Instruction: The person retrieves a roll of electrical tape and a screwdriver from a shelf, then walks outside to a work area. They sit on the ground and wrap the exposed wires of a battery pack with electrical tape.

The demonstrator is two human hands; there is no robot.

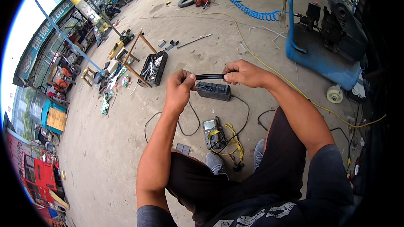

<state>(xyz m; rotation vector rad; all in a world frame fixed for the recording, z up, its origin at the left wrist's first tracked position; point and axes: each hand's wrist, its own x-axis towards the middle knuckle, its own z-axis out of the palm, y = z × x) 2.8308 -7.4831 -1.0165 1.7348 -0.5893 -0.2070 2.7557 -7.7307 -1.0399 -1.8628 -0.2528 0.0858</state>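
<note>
Black strip [210, 76], blue compressor tank [320, 56], yellow cable [269, 65].

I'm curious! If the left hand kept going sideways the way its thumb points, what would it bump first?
Probably the right hand: the left hand points along the black strip both hands hold, with only the strip between them.

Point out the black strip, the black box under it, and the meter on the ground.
black strip [209, 76], head view, its middle span
black box [213, 91], head view, its side face
meter [209, 133], head view, its body
</note>
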